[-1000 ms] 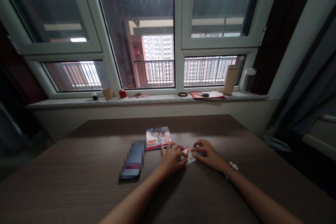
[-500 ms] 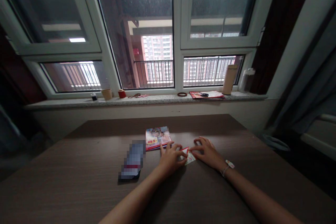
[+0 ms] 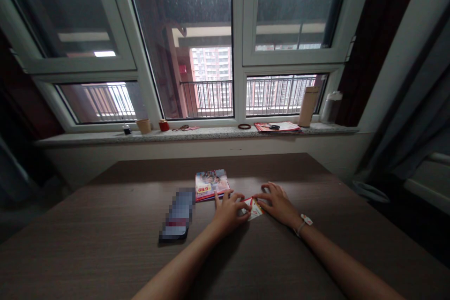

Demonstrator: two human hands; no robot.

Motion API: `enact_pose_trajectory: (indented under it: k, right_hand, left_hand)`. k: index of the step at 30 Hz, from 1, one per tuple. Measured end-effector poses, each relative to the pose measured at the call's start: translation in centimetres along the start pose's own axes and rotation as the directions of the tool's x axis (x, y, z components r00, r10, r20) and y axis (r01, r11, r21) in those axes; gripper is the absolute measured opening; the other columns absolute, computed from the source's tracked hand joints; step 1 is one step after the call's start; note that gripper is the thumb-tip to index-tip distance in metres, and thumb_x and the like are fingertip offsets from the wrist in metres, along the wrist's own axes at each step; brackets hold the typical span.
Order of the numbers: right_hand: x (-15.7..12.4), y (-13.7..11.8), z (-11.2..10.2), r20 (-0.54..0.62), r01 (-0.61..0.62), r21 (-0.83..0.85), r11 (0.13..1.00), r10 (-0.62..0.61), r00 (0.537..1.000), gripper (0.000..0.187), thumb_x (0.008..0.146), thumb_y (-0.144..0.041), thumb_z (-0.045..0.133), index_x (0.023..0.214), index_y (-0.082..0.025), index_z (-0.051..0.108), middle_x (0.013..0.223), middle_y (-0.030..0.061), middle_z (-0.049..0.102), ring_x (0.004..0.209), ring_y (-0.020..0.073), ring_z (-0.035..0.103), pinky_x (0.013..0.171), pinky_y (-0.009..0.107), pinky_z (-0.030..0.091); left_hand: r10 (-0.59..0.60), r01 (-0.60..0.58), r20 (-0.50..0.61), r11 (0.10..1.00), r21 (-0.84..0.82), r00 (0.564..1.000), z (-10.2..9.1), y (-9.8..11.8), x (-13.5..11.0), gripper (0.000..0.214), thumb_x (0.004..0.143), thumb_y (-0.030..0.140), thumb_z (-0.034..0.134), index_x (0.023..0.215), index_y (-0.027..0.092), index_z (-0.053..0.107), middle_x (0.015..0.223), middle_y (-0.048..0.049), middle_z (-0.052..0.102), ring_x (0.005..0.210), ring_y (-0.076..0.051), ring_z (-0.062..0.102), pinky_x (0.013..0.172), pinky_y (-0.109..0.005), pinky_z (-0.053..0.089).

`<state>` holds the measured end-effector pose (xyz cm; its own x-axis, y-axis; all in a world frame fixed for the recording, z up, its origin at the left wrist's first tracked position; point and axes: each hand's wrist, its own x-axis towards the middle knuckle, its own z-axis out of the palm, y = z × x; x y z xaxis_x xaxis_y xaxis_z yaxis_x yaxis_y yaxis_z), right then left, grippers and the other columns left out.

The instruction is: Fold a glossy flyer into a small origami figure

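Observation:
A small piece of folded paper [image 3: 255, 210], white with red and yellow edges, lies on the brown table between my two hands. The thumb and index finger of my left hand [image 3: 228, 211] pinch its left side, while the other fingers reach over the lower edge of a stack of printed leaflets [image 3: 212, 182]. Outstretched fingers of my right hand [image 3: 279, 202] touch the paper's upper right edge; that wrist wears a bracelet with a pale charm. Part of the paper is hidden under my fingers.
Left of my left hand lies a blurred phone [image 3: 177, 215]. Along the windowsill stand a paper cup [image 3: 143, 126], a red spool [image 3: 163, 125], a brown ring [image 3: 244, 126], scissors [image 3: 273, 127] on red printed sheets, a tan flask [image 3: 308, 107] and a clear bottle [image 3: 331, 107].
My right fingertips have shifted slightly along the paper's upper right edge, and more of its yellow-red edge shows. My left hand stays in place.

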<state>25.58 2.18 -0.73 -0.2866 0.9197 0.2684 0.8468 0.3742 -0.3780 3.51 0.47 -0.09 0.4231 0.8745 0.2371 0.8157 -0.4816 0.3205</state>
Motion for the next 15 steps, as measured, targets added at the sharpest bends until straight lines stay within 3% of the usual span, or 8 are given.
enact_pose_trajectory:
  k: [4, 9, 15]
  right_hand:
    - [-0.01, 0.75, 0.01, -0.007, 0.081, 0.063, 0.995, -0.081, 0.997, 0.032, 0.085, -0.047, 0.056, 0.116, -0.042, 0.063, 0.132, 0.0029, 0.046, 0.13, 0.0264, 0.032, 0.111, 0.047, 0.024]
    - [-0.23, 0.94, -0.18, 0.028, 0.149, 0.151, 0.977, -0.154, 0.988, 0.02, 0.084, -0.043, 0.06, 0.1, -0.041, 0.071, 0.133, -0.0002, 0.047, 0.133, 0.0254, 0.027, 0.113, 0.044, 0.022]
    - [-0.18, 0.61, -0.05, 0.04, 0.064, 0.096, 0.993, -0.068, 0.997, 0.021, 0.083, -0.046, 0.059, 0.099, -0.041, 0.072, 0.132, 0.0003, 0.048, 0.135, 0.0274, 0.025, 0.113, 0.05, 0.018]
  left_hand:
    - [-0.006, 0.006, 0.01, 1.0, 0.004, 1.0, 0.04, -0.16, -0.06, 0.017, 0.082, 0.044, 0.062, 0.098, 0.042, 0.069, 0.128, 0.0053, 0.056, 0.131, -0.032, 0.031, 0.103, -0.071, -0.006]
    - [-0.005, 0.005, 0.007, 1.0, 0.004, 1.0, 0.03, -0.28, -0.11, 0.018, 0.083, 0.046, 0.062, 0.099, 0.043, 0.069, 0.13, 0.0057, 0.056, 0.131, -0.032, 0.031, 0.103, -0.071, -0.005]
    - [-0.005, 0.005, 0.013, 1.0, 0.004, 1.0, 0.09, -0.17, 0.01, 0.017, 0.082, 0.044, 0.063, 0.098, 0.042, 0.069, 0.13, 0.0053, 0.056, 0.13, -0.032, 0.032, 0.103, -0.072, -0.001]
